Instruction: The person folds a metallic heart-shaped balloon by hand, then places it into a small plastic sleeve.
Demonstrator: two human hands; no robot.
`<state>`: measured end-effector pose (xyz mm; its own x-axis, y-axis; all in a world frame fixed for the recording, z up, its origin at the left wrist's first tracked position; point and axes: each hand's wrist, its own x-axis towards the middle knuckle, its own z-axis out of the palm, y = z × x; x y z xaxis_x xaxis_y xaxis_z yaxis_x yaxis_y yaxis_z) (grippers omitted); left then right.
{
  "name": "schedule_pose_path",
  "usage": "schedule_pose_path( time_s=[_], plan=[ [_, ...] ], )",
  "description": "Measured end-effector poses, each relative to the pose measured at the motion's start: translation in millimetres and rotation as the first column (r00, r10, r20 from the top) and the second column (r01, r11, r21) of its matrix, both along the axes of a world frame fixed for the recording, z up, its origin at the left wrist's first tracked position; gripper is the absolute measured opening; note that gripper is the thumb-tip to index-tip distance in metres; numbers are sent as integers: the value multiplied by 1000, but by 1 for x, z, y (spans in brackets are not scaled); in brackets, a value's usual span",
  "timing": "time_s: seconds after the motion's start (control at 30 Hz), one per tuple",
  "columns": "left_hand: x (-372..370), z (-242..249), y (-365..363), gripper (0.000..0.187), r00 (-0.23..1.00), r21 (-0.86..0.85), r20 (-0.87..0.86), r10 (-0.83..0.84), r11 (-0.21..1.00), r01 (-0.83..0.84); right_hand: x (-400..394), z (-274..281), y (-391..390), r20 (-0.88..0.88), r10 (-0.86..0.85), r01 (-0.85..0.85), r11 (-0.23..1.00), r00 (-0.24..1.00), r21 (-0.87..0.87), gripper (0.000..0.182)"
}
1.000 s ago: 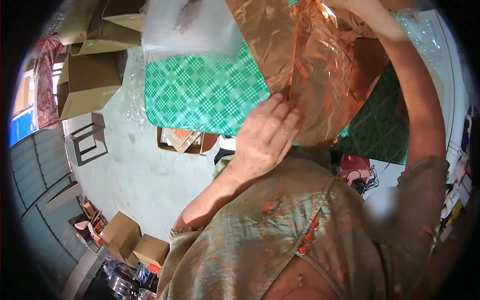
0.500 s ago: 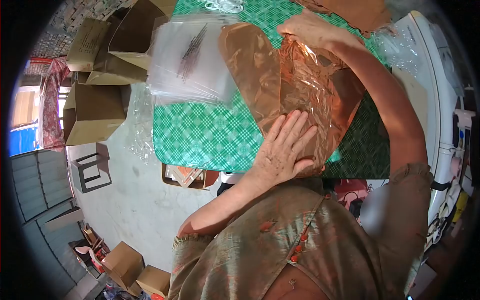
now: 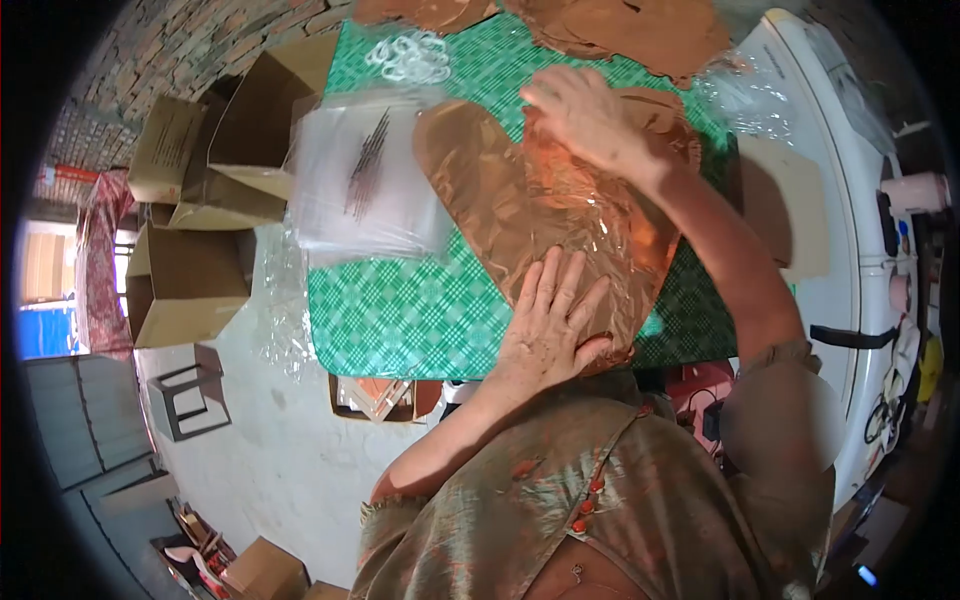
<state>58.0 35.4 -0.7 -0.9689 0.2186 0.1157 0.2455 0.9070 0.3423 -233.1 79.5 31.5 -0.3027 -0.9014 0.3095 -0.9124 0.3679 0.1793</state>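
A flat, copper-coloured, heart-shaped foil balloon lies on the green checked tablecloth, its point towards my body. Its right half is crinkled and shiny. My left hand rests flat on the lower part, fingers spread. Over the upper edge of the right lobe is my right hand, slightly blurred, fingers loosely bent and a little apart, pointing left; I see no foil pinched in it. To the left, a stack of clear plastic bags with dark print lies beside the left lobe.
White rings and more copper foil sheets lie at the table's far side. Open cardboard boxes stand left of the table. Clear plastic wrap and a white appliance are at the right. A grey frame stands on the floor.
My right hand has moved down and left and loosened from the foil's top edge. My left hand still presses flat on the foil. The view has tilted up slightly.
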Motion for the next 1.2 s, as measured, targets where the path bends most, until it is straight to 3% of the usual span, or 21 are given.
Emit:
schedule_pose_path(
  time_s=[0.07, 0.17, 0.4, 0.53, 0.63, 0.73, 0.83, 0.93, 1.1, 1.2],
  plan=[
    [0, -2, 0, 79, 1000, -5, -7, 0, 1000, 0, 42, -6, 18, -14, -51, 50, 998, 999, -47, 55],
    [-1, -4, 0, 78, 1000, 0, -30, -5, 1000, 5, 87, -19, 47, 180, -67, 75, 996, 981, -39, 64],
    [-2, 0, 2, 74, 999, -69, -43, -16, 998, 13, -1, -53, 85, 319, -384, 432, 897, 866, -92, 65],
    [-1, -2, 2, 75, 998, -81, -55, -12, 997, 8, -33, -50, 80, 35, -489, 482, 841, 871, -244, 52],
    [-2, -2, 2, 77, 998, -89, -53, -14, 996, 10, -49, -27, 69, -198, -567, 557, 823, 799, -111, 40],
    [-2, -3, 2, 79, 999, -81, -48, -17, 997, 13, -81, -13, 55, -52, -652, 642, 755, 756, -133, 29],
    [0, 1, 1, 82, 1000, -81, -18, -20, 997, 19, -131, -39, 63, -225, -663, 580, 740, 714, -341, 26],
    [1, 6, -2, 84, 999, -39, 0, -40, 998, 40, -159, -41, 64, 3, -750, 748, 661, 662, 67, 25],
    [4, 11, -5, 85, 998, 67, -2, -58, 996, 58, -154, -30, 63, 81, -717, 704, 696, 693, 138, 27],
    [5, 11, -8, 86, 999, 167, -35, -41, 985, 47, -158, -23, 65, 87, -714, 709, 701, 695, 79, 27]
  ],
)
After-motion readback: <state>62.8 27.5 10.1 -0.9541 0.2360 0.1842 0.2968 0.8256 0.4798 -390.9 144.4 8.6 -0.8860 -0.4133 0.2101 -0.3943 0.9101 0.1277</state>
